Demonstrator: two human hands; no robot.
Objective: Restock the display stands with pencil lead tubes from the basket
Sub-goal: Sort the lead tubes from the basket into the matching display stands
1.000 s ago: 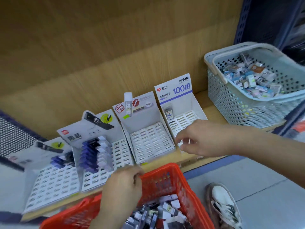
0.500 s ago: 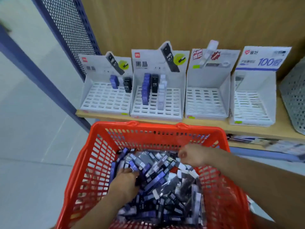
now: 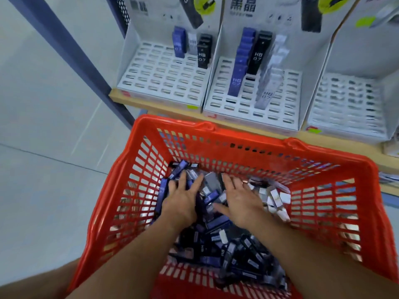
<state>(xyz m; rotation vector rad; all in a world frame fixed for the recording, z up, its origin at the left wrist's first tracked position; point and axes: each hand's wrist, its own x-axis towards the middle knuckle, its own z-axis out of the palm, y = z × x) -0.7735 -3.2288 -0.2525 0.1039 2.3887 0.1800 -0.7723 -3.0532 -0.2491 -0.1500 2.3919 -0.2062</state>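
Left grip (image 3: 183,199) and right grip (image 3: 239,201) lie spread, holding nothing, atop lead tubes (image 3: 216,251) in basket (image 3: 248,139).

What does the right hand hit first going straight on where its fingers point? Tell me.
More pencil lead tubes just beyond the right hand, then probably the far wall of the red basket.

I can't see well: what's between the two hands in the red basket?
Loose pencil lead tubes lie between the left hand and right hand, seen in the head view.
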